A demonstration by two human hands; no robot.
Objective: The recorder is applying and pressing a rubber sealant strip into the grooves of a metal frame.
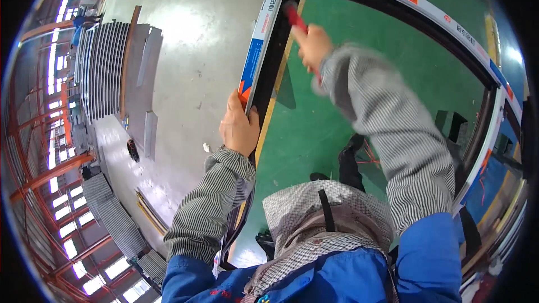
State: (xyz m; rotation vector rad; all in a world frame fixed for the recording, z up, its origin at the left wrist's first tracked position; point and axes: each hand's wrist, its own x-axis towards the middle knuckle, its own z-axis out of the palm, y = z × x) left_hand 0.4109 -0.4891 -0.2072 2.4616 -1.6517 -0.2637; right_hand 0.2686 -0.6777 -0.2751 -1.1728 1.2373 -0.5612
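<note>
A large rectangular window frame [255,56], dark inside and covered with white, blue and orange protective film, spans the space before me. My left hand [240,126] is closed around its left side bar, thumb on the inner edge. My right hand [314,47] grips a red-handled hammer [297,21] near the frame's upper left corner. Its dark head is close to the inner face of the left bar; whether it touches I cannot tell. Both forearms wear striped sleeve covers, and the right one is slightly blurred.
Green floor [337,118] with a yellow line shows through the frame. Long stacked profiles [104,70] lie at the left, with striped-looking stacks [115,216] nearer. A dark open box [451,126] stands at the right. Another person [84,21] is far off at upper left.
</note>
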